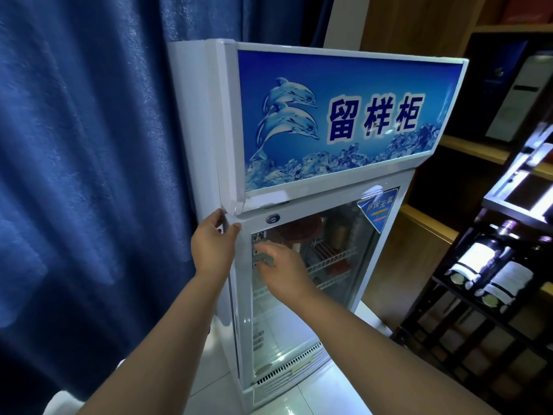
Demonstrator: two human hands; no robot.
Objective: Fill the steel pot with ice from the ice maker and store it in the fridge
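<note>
A white display fridge (209, 121) with a blue dolphin sign on top stands in front of me. Its glass door (335, 265) looks shut, and wire shelves with containers show behind it. My left hand (213, 245) grips the door's upper left edge, fingers curled round the frame and thumb on the front. My right hand (282, 269) rests flat on the glass near the left side, fingers straight. No steel pot and no ice maker are in view.
A dark blue curtain (83, 175) hangs at the left, close beside the fridge. Wooden shelving (466, 151) and a dark rack of wine bottles (490, 274) stand at the right. The floor is pale tile (329, 390).
</note>
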